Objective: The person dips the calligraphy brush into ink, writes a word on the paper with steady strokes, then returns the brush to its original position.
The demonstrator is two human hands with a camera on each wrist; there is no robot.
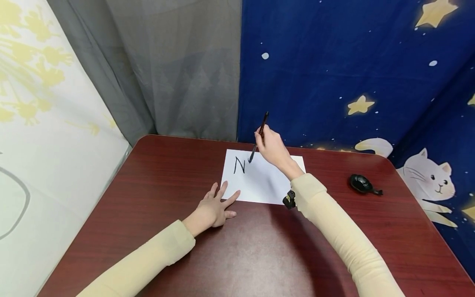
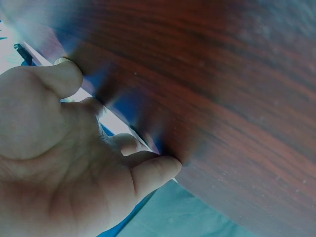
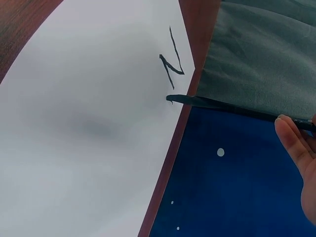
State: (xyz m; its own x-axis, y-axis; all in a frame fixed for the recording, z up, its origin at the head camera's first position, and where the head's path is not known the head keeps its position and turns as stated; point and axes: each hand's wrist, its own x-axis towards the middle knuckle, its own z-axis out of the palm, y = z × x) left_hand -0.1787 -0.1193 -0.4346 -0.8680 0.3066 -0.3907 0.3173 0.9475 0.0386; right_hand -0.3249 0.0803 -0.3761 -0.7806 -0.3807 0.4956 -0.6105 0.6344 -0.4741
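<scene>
A sheet of white paper [image 1: 252, 187] lies on the table with a black letter N [image 1: 239, 165] at its upper left. My right hand [image 1: 274, 147] pinches a dark writing brush [image 1: 264, 121], held steeply. In the right wrist view the tip of the brush [image 3: 197, 101] touches the paper beside the N, where a small black mark shows. My left hand [image 1: 213, 209] rests with fingers spread at the lower left corner of the sheet, two fingertips on it. The left wrist view shows that palm [image 2: 64, 163] close up, with the thumb and fingers apart.
Right of the paper sits a small black dish [image 1: 360, 183] with a short handle. The dark red wooden table [image 1: 170, 177] has rounded far corners. Behind it hang a grey curtain [image 1: 185, 82] and a blue one [image 1: 315, 90] with stars and a white cat.
</scene>
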